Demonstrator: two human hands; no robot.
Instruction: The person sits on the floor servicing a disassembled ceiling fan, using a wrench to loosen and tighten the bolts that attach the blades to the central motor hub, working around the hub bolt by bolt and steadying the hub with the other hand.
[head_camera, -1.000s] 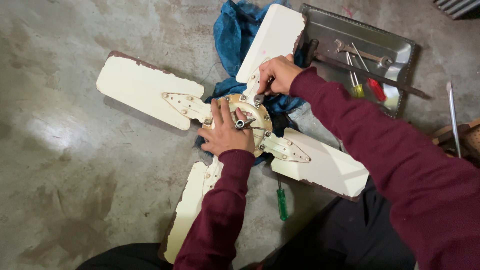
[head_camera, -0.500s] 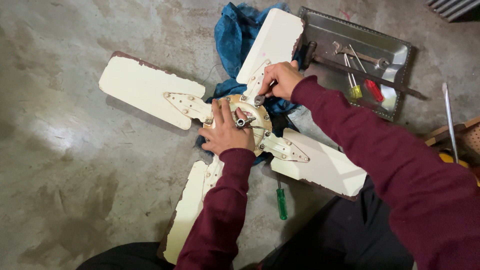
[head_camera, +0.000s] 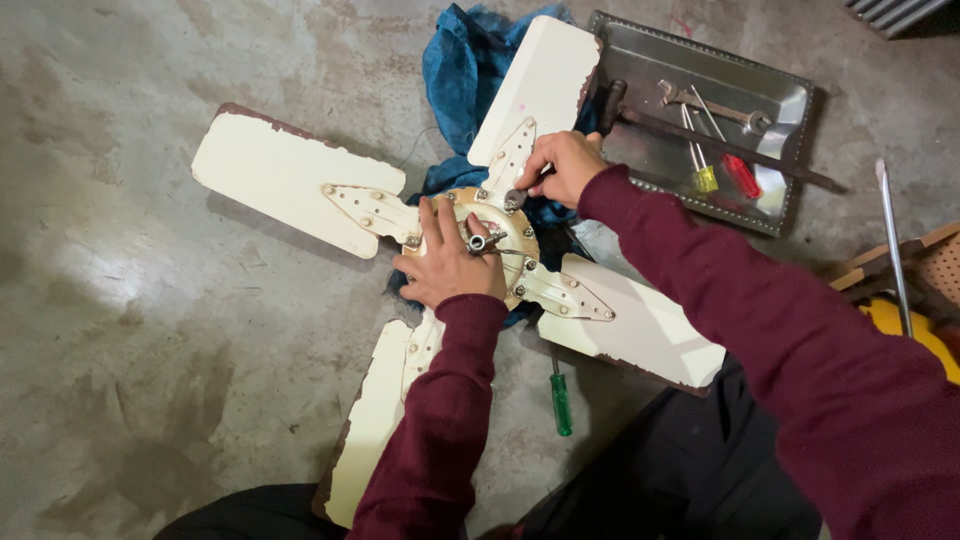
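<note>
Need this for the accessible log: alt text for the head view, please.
Seen from above, the left hand presses on the hub of a cream four-blade ceiling fan lying on a concrete floor, while the right hand works a small tool at a hub bolt. A metal tray of tools and a green screwdriver lie nearby.

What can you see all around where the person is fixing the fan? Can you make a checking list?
Surface: grey concrete floor, stained and patchy.
Job's things: cream ceiling fan with four blades, lying flat; round hub on a blue cloth.
Clutter: metal tray holding a spanner and screwdrivers; green-handled screwdriver on the floor.
Grippers: left hand pressed flat on the hub; right hand holding a small tool at the hub's edge.
Cables: thin wire by the cloth.
Surroundings: long metal rod, wooden piece on the right.
</note>
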